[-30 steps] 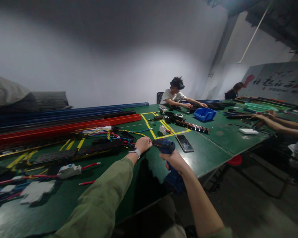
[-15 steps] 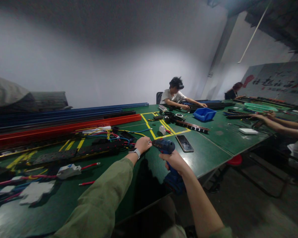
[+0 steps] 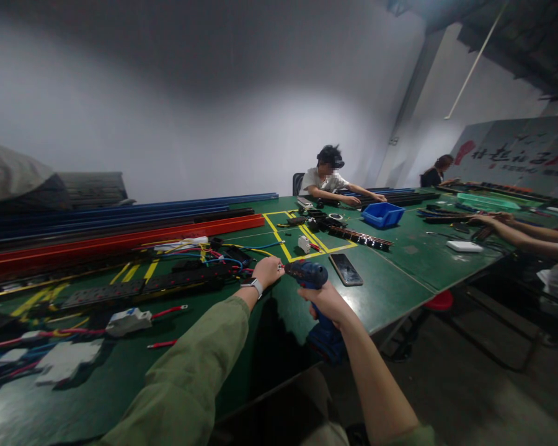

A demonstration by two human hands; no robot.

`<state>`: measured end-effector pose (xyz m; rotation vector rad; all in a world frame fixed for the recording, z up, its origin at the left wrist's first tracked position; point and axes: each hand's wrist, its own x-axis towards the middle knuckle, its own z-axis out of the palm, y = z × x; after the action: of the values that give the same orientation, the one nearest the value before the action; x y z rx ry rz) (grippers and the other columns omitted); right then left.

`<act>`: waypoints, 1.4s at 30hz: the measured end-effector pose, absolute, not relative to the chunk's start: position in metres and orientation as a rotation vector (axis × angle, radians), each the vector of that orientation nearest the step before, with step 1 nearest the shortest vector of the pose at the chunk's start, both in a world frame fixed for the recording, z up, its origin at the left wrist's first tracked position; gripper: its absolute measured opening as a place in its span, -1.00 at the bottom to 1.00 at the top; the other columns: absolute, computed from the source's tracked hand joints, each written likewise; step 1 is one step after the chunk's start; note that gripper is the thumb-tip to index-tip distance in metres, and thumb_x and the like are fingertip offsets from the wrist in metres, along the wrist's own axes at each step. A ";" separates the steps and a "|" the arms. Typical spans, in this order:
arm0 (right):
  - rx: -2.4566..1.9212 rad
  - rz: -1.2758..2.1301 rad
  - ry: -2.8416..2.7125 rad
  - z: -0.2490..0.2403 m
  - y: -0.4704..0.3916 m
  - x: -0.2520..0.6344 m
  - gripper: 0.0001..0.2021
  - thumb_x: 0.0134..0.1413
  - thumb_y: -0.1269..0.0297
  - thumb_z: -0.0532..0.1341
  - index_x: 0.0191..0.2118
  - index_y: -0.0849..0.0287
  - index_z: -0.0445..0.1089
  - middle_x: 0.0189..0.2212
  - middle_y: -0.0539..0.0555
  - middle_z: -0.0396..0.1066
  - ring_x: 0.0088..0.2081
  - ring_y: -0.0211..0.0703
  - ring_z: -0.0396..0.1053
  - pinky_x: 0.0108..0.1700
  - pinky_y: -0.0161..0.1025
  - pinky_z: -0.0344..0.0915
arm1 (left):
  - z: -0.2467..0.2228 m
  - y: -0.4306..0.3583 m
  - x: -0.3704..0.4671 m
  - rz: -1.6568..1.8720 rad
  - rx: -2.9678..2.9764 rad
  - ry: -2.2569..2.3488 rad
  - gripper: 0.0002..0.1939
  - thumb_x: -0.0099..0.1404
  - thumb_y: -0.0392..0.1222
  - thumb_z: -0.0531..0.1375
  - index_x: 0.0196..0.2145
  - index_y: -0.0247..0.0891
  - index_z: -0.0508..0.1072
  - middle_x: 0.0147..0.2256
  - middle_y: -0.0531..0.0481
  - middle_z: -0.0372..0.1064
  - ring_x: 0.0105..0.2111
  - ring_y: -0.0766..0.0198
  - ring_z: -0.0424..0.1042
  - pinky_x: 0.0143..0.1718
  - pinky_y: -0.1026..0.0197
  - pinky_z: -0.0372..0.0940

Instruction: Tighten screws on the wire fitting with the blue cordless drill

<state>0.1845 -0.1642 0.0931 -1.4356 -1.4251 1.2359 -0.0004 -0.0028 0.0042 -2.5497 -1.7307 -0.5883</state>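
My right hand (image 3: 326,301) is wrapped round the handle of a blue cordless drill (image 3: 310,272), whose front end points left. Its tip meets the fingertips of my left hand (image 3: 267,271). That hand is closed in a pinch; a small whitish piece shows at the fingertips, too small to name. Left of it lie coloured wires (image 3: 227,260) and a long black socket strip (image 3: 177,280). A white breaker-like block (image 3: 129,321) with red leads lies nearer on the green table (image 3: 395,272).
A phone (image 3: 346,269) lies just beyond the drill. A white block (image 3: 304,244) and a blue bin (image 3: 383,214) stand farther back. Long red channels (image 3: 232,224) run along the far left. A co-worker (image 3: 328,179) sits opposite; another person's arms (image 3: 516,230) reach in from the right.
My hands and the drill stay almost in place, tip at my left fingertips. The co-worker opposite has shifted a hand slightly.
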 end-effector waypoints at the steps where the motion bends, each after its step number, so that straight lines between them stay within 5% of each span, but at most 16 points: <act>1: -1.433 1.238 -1.423 0.093 -0.164 0.185 -0.84 -0.02 0.29 0.27 -0.34 0.19 0.28 -0.68 -0.12 0.24 -0.73 -0.32 0.20 -0.68 -0.38 0.12 | 0.005 -0.003 0.000 -0.585 -2.548 -1.736 -0.72 0.24 -0.05 0.17 -0.23 -0.27 0.57 -0.25 -0.15 0.50 -0.19 0.14 0.47 -0.15 0.21 0.27; 42: -1.367 1.241 -1.471 0.081 -0.157 0.189 -0.78 -0.02 0.24 0.28 -0.25 0.20 0.33 -0.67 -0.13 0.25 -0.74 -0.33 0.20 -0.69 -0.39 0.11 | 0.010 -0.008 0.002 -0.581 -2.550 -1.791 -0.71 0.26 -0.03 0.16 -0.21 -0.25 0.56 -0.21 -0.16 0.50 -0.15 0.12 0.46 -0.11 0.21 0.28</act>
<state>0.1894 -0.1571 0.0814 -1.3666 -1.4711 1.2412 0.0016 -0.0078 0.0099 -2.5505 -1.7906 -0.5806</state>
